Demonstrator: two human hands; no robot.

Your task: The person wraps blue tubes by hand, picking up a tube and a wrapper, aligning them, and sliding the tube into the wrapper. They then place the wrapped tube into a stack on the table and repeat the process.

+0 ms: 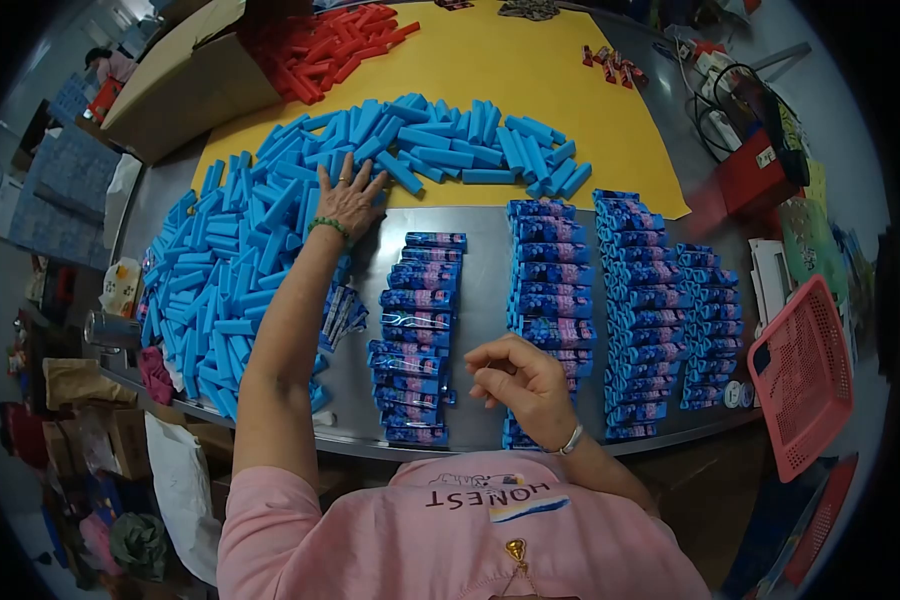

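Note:
My left hand reaches forward with fingers spread, resting on the big pile of plain blue tubes; a green bracelet sits on its wrist. My right hand hovers near the table's front edge with fingers curled and nothing visible in them, between two rows of labelled blue tubes. More stacked rows of labelled tubes stand to the right.
A yellow sheet covers the far table. A cardboard box with red tubes lies at the back left. A pink mesh basket stands at the right edge. Cables and a red device are back right.

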